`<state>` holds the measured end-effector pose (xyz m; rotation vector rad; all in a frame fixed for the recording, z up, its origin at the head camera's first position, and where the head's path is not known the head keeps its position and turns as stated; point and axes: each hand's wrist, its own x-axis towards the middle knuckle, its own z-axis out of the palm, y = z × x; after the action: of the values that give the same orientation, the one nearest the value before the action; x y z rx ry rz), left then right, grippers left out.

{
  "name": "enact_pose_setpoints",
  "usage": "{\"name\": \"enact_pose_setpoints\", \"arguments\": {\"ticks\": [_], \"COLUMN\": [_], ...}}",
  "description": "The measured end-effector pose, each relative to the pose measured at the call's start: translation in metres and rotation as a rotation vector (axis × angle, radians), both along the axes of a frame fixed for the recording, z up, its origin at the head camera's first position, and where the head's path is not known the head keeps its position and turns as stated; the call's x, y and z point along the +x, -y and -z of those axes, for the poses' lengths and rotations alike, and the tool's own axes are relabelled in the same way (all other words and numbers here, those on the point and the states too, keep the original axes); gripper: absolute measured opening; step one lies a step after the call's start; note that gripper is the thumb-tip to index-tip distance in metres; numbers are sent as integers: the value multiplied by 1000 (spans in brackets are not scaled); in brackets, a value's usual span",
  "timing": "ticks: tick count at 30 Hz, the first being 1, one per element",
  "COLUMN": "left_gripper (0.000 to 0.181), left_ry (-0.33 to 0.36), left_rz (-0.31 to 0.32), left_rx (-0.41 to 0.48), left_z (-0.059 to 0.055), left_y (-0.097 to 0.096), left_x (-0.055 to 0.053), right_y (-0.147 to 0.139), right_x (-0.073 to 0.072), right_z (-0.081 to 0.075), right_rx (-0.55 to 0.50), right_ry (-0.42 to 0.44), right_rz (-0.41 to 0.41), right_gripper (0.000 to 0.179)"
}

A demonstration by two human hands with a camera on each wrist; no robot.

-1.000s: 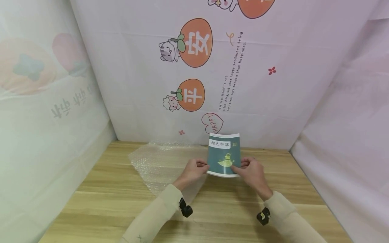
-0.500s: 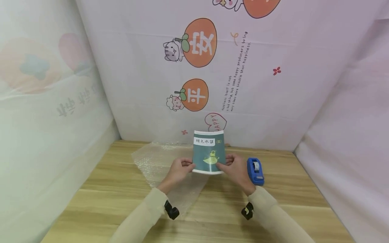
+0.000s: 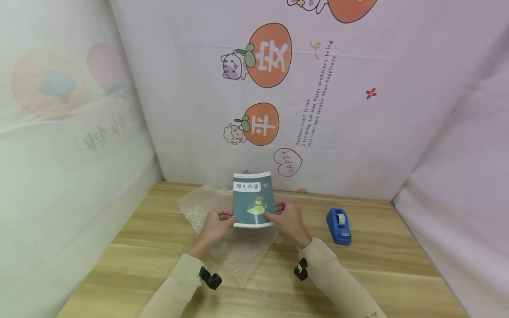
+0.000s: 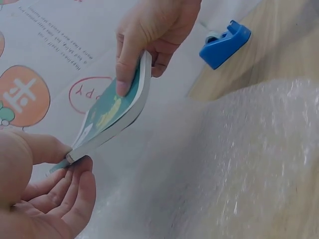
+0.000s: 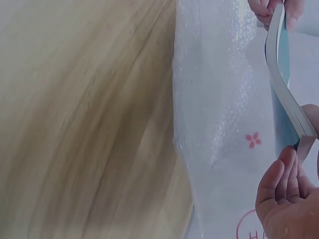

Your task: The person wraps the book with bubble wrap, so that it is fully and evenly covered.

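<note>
Mid-carry, by the look of it: a thin teal booklet (image 3: 253, 199) held upright just above the sheet of bubble wrap (image 3: 234, 238), near the centre of the head view and in front of the printed backdrop (image 3: 318, 101). Left hand (image 3: 216, 221) pinching the booklet's lower left corner, thumb on the cover and fingers curled behind, as shown at the lower left of the left wrist view (image 4: 50, 194). Right hand (image 3: 288, 217) pinching the lower right edge, thumb pressed flat on the cover and fingers folded behind, seen at the top of that same view (image 4: 149, 35). Booklet slightly bowed between the two grips, clear of the wrap beneath. Bubble wrap lying flat on the wooden table (image 3: 381, 269), one corner pointing toward the lower edge of the frame. Blue tape dispenser (image 3: 339, 226) standing apart, to the right of the hands. Judging from this, laying-down step in hand; next move probably calling for lowering the booklet flat onto the middle of the wrap, square to its edges, before letting go of either pinch.
</note>
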<state>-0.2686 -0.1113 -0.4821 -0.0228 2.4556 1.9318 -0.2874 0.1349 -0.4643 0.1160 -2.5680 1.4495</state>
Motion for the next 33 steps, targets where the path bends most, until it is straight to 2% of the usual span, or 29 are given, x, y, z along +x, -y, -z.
{"name": "enact_pose_setpoints", "arguments": {"ticks": [9, 15, 18, 24, 33], "left_gripper": [23, 24, 23, 20, 18], "left_ry": [-37, -3, -11, -18, 11], "left_rz": [-13, -36, -52, -74, -87], "left_rx": [-79, -134, -149, -173, -225], "left_z": [11, 18, 24, 28, 33], "left_y": [13, 16, 18, 20, 25], "left_x": [6, 7, 7, 8, 5], "right_y": [14, 20, 25, 30, 34], "right_x": [-10, -13, -14, -16, -18], "right_z": [19, 25, 28, 37, 48], "right_rx": [40, 70, 88, 93, 90], "right_ry": [69, 125, 156, 162, 201], "right_rz": [-58, -100, -106, -119, -123], "right_gripper": [39, 41, 41, 34, 39]}}
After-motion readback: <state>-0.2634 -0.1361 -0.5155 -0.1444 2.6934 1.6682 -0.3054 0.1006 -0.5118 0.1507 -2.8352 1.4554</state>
